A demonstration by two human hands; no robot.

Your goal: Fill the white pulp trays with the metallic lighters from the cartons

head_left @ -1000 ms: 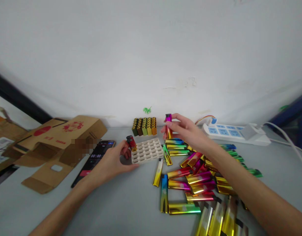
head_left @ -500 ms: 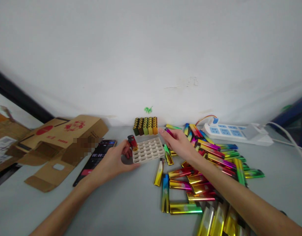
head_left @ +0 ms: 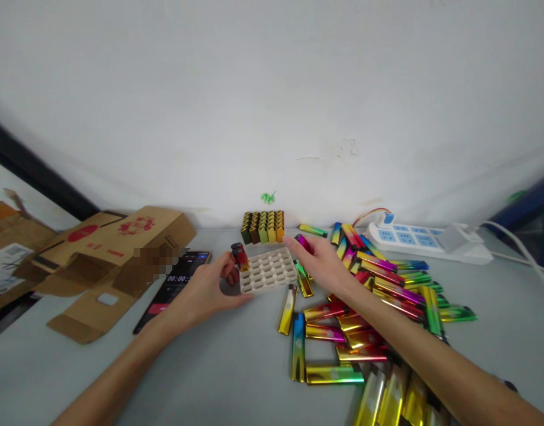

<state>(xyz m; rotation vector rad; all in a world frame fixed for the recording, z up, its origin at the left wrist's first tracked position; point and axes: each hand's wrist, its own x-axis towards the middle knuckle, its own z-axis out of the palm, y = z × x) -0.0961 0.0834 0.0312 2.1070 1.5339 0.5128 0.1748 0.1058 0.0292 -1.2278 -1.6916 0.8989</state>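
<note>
My left hand [head_left: 212, 287] is closed on the left side of a pale tray [head_left: 272, 271] with rows of slots, tilted above the table. Red-and-gold lighters [head_left: 240, 255] with dark tops stand in the tray's far left corner, beside my fingers. To the right of the tray, my right hand [head_left: 319, 260] grips a purple lighter [head_left: 303, 241], most of which my fingers hide. Under and beyond my right forearm lies a heap of shiny lighters [head_left: 327, 333] in gold, red, purple, green and blue.
A block of upright lighters [head_left: 262, 228] stands against the wall. An opened cardboard box [head_left: 116, 236] and a phone [head_left: 174, 284] showing a timer lie on the left. At the back right is a white power strip [head_left: 414, 239] with a cable.
My right hand has shifted slightly, and the purple lighter in it has tilted a little more upright. My left hand and the tray have barely moved.
</note>
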